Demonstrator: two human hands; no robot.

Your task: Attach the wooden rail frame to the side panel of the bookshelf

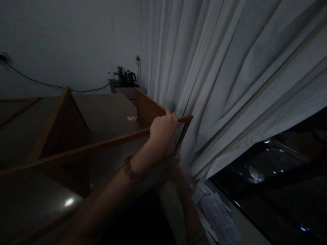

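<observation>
My left hand (163, 131) is closed over the top edge of a wooden desk partition (102, 143), close to its far corner by the curtain. A beaded bracelet (130, 170) sits on that wrist. My right forearm (184, 190) reaches up from below toward the desk's edge under the left wrist. Its hand is hidden there, so I cannot see its fingers. The partition rails form a frame that splits the dark desk top (107, 112) into sections.
A pale pleated curtain (230, 85) hangs right beside the partition corner. Dark window glass (276, 177) shows under it, with papers (217, 211) on the sill. A kettle (129, 77) stands on a small table in the far corner. A cable (38, 81) runs along the wall.
</observation>
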